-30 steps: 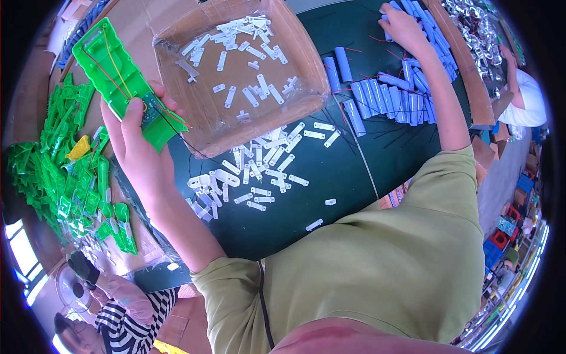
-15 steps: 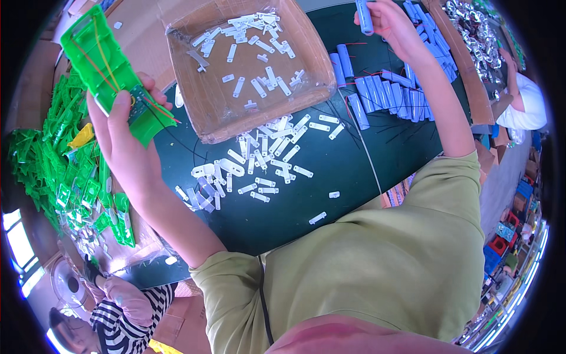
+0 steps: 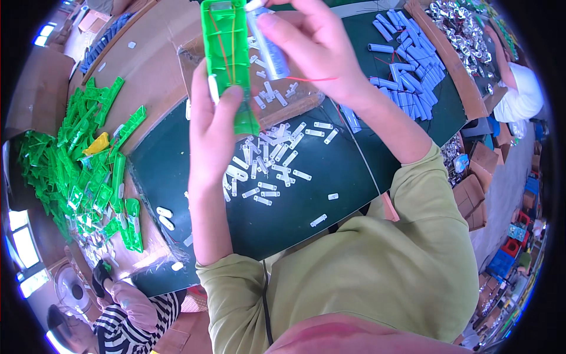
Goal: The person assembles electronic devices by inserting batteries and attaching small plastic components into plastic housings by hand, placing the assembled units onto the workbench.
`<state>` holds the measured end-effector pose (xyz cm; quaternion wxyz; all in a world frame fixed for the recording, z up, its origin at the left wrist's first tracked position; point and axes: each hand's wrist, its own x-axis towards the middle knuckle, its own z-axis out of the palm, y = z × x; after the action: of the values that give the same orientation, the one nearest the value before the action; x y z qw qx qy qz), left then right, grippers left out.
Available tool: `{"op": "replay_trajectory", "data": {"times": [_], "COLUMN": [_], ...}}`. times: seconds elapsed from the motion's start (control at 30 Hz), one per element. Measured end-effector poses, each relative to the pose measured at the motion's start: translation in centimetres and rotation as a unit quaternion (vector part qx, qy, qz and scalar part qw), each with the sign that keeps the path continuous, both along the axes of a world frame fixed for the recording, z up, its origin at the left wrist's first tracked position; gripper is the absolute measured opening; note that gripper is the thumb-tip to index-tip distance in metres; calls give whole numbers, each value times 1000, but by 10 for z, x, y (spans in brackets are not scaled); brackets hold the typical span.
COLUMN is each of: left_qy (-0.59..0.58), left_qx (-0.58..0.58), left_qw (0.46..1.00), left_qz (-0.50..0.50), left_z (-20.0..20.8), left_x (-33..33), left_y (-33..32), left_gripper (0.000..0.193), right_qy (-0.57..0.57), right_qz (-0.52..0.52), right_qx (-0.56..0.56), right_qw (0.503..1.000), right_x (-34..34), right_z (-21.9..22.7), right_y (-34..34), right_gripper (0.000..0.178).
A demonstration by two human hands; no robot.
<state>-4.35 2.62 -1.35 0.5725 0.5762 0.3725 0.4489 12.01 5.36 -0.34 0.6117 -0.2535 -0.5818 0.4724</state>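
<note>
My left hand [image 3: 215, 115] is closed round the lower end of a green plastic casing [image 3: 224, 44], which stands upright with its hollow inside showing. Red and yellow wires run down inside it. Just right of the casing, my right hand [image 3: 306, 44] grips a blue cylindrical battery [image 3: 270, 53] between thumb and fingers. From the battery's lower end a red wire sticks out to the right. The two pieces are side by side at the top of the view; whether they touch I cannot tell. Behind them lies a cardboard tray [image 3: 295, 109], partly hidden, with small white plates inside.
Loose white plates [image 3: 268, 156] are scattered on the dark green table [image 3: 283, 227]. At the left is a heap of green casings [image 3: 88, 159]; at the right, many blue batteries [image 3: 413, 65] with wires. Cardboard edging [image 3: 454, 65] borders them. People work nearby at lower left and far right.
The green casing has swung right and upright in my left hand. My right hand has brought the battery leftward from above the battery pile to beside the casing.
</note>
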Motion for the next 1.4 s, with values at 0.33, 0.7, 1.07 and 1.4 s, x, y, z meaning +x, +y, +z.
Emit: {"op": "replay_trajectory", "data": {"times": [0.33,0.7,1.07,1.4], "left_qy": [20,23,-42,-87], "left_qx": [60,57,-71,-2], "left_qw": [997,997,996,975], "left_qz": [53,35,36,203], "left_z": [-15,-14,-24,24], "left_x": [17,12,-8,-58], "left_y": [-4,-5,20,19], "left_gripper": [45,37,27,36], "right_qy": [-177,-227,18,-510], "right_qz": [-323,-334,-130,-221], "right_qx": [122,113,-25,100], "right_qw": [922,908,991,825], "right_x": [-33,-27,-28,37], "right_z": [-21,-22,-40,-118], "right_y": [-3,-3,4,-111], "right_gripper": [15,42,50,18]}}
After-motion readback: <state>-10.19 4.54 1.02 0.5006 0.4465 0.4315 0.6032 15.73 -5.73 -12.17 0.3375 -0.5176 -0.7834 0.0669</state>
